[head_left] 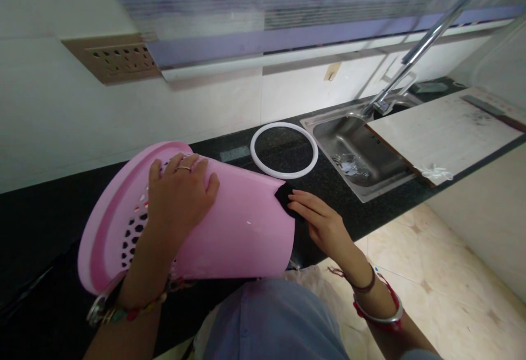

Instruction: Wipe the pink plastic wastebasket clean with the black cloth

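A pink plastic bin [242, 217] with a pattern of holes near its wide rim lies on its side on the black countertop, rim toward the left. My left hand [176, 195] rests over the bin's upper side near the holes, its fingers bent around the curved wall and holding it. At the narrow end, my right hand [322, 217] pinches a black cloth-like piece [284, 195] against the bin's edge. What the black piece is made of cannot be made out. Just beyond it a white ring [257, 158] lies flat on the counter.
To the right is a steel sink [349, 146] with a clear plastic wrapper [351, 167] inside and a chrome faucet [415, 47]. A white board [444, 124] lies partly across it, bearing a knife [489, 109]. A wall socket panel [115, 58] is at the back left.
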Demonstrator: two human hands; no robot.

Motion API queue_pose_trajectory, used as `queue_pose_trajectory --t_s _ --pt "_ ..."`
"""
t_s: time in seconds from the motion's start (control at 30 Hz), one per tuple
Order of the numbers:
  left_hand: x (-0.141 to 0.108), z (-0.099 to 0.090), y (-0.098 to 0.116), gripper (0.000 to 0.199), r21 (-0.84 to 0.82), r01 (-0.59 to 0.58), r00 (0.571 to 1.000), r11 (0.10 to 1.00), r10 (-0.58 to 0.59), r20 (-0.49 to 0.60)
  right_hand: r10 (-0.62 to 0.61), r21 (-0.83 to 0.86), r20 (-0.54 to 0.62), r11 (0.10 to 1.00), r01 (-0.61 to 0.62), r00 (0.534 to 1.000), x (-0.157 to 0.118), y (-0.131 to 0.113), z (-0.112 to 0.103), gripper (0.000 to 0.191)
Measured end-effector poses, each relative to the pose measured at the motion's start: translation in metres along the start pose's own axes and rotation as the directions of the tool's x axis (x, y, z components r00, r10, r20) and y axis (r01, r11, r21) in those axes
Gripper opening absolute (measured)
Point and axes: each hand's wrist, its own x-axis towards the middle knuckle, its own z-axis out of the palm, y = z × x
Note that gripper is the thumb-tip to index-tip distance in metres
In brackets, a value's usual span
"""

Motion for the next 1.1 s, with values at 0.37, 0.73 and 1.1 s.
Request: queue_pose_trajectory --t_s 0.37,0.73,1.1 --pt "0.003 -0.008 0.002 0.043 -0.059 0.022 0.999 0.998 -0.020 0.034 -0.093 0.061 -0.005 0.994 0.093 0.996 0.007 0.000 -0.005 0.048" --pt "0.001 -0.004 0.000 0.040 -0.040 0.007 1.000 0.999 -0.007 -0.005 0.034 0.044 -0.036 0.999 -0.033 0.999 0.007 0.016 -0.001 0.055" --pt "0.001 -0.006 0.003 0.039 -0.039 0.017 1.000 0.999 -0.017 -0.010 -0.048 -0.023 -0.036 0.999 0.047 0.998 0.002 -0.002 -0.007 0.052"
